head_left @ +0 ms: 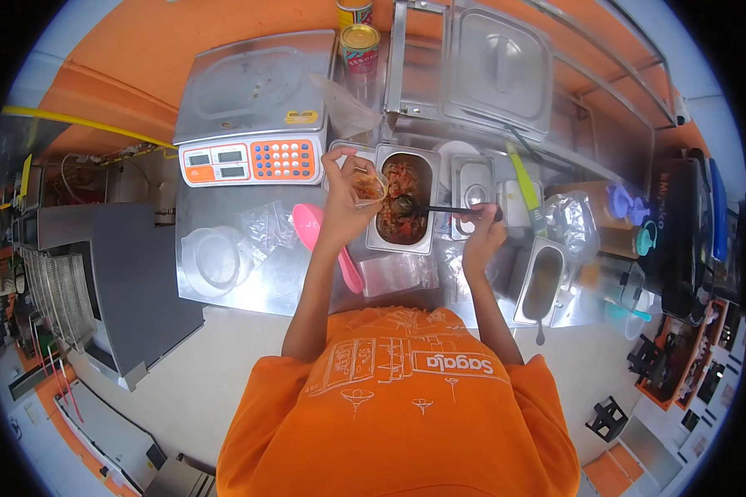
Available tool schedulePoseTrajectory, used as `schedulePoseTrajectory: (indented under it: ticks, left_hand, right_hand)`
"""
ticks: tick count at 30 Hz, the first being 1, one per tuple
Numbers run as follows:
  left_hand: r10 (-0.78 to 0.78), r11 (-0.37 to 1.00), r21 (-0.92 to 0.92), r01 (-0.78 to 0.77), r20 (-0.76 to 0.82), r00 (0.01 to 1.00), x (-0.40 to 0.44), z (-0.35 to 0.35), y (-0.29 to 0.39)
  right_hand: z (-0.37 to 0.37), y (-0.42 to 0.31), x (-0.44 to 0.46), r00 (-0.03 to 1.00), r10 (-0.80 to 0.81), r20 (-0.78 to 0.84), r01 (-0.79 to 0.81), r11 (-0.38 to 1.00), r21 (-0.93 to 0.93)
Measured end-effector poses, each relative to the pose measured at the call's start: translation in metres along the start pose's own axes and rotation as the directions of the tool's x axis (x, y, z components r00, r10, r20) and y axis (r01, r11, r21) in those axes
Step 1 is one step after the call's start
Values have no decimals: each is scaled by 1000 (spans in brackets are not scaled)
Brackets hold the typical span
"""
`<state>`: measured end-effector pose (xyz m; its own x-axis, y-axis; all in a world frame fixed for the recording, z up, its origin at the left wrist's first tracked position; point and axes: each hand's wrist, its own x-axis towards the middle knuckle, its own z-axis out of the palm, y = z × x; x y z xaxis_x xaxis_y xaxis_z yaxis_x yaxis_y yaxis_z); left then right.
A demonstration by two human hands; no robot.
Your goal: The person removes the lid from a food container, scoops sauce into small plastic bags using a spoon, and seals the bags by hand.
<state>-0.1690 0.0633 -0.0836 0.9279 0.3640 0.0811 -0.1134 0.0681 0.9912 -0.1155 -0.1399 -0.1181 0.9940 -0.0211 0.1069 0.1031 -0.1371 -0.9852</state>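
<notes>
Steadily, two hands are working over the food pan

Right now the left hand [346, 197] is pinching a small clear cup [369, 189] between thumb and fingers, tilting it beside the left rim of the metal pan [399, 249]. Some food is showing inside the cup. The right hand [482, 228] is closing its fingers around the far end of a black-handled spoon [444, 209], whose bowl is resting in the chunky red and green mixture [400, 230], to the left of that grip and just right of the cup.

Beyond the left hand and to its left, a scale [249, 145] is sitting on the metal counter [265, 199]. A pink spoon [308, 225] is lying partly beneath the left forearm, and farther left a clear round container [214, 261] is standing. Nearer the body than the pan, clear plastic bags [396, 274] are lying between the forearms. Just beyond the right hand, a lidded metal container [475, 174] is standing; to that hand's right, a narrow metal pan [547, 277] is holding a ladle.
</notes>
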Motion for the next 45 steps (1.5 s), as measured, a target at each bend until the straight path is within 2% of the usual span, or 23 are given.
schedulePoseTrajectory:
  ticks: [4,7,12,15,18,20,22,25,26,29,32,35,38,43,45]
  left_hand:
    - [7,1000,19,-7,11,1000,0,3,0]
    - [45,994,99,-48,31,999,2,5,1]
    - [8,993,120,-14,48,999,4,11,-8]
    - [-10,994,108,3,66,998,5,18,-6]
    - [-4,998,69,-2,97,995,5,23,-5]
    - [-15,1000,25,12,121,993,4,26,-5]
    - [-45,998,-30,50,147,988,5,28,-1]
    - [-49,992,-108,71,197,979,4,29,6]
    - [-51,991,-108,74,199,979,4,30,9]
    - [-52,992,-100,73,202,978,4,31,12]
    - [-39,993,-104,61,203,978,5,31,10]
    - [-29,989,-137,57,201,979,5,29,11]
    - [-17,990,-136,42,182,983,5,27,7]
    - [-23,986,-162,48,155,988,6,20,-2]
    - [-106,968,-219,125,96,990,3,10,-1]
  right_hand:
    - [-10,-13,11,992,50,-116,-26,981,194]
    - [-18,-34,20,983,37,-181,26,943,333]
    - [-25,-91,22,958,12,-288,95,929,357]
    - [-27,-106,17,946,-74,-315,208,884,418]
    - [-27,-117,8,949,-207,-238,294,853,431]
    - [-26,-119,2,912,-376,-163,410,820,399]
    - [-27,-112,-2,836,-541,-91,531,757,381]
    - [-33,-109,-4,683,-727,76,694,678,242]
    - [-33,-111,-4,630,-770,101,721,628,292]
    - [-31,-116,-5,567,-816,109,778,575,255]
    - [-24,-110,-9,783,-617,-74,603,727,328]
    - [-20,-110,-5,900,-399,-175,434,779,453]
    - [-18,-112,-2,941,-261,-217,336,811,479]
    - [-14,-113,4,938,-72,-338,247,824,509]
    - [-13,-106,6,931,-27,-363,204,866,457]
